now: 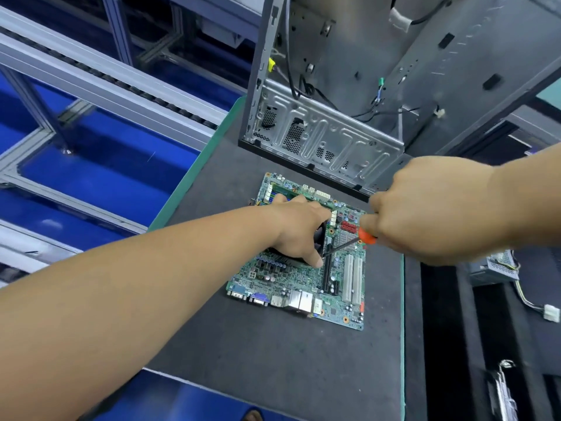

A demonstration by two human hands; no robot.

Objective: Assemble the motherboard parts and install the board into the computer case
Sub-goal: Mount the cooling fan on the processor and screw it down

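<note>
Gripping an orange-handled screwdriver [349,243], the right hand [431,214] has its fingers curled tight round the handle, so that grip is closed on the tool. Its dark shaft slants down and to the left, and the tip sits at the near right corner of the black cooler fan [320,238], just beside the thumb of the left hand [299,229]. That left hand lies over the fan with fingers spread and lightly bent, pressing it down rather than clutching it.

From the head camera, the one view given, the motherboard [299,284] lies flat on the dark worktop [273,360], its port block on the near edge and its long axis running away from the person toward the computer case [328,138]. The case stands open just beyond the far edge of the board, loose cables hanging inside it. The screw point, I judge, lies down-left of the right hand's grip, along the line of the shaft, so the right hand is the nearer one for driving; the fastener itself is too small to make out.

Close by the tip stand the long black slot [328,268] and the left thumb, which a slipping blade could strike. A power supply [498,265] with its cable sits well apart on the right.
</note>
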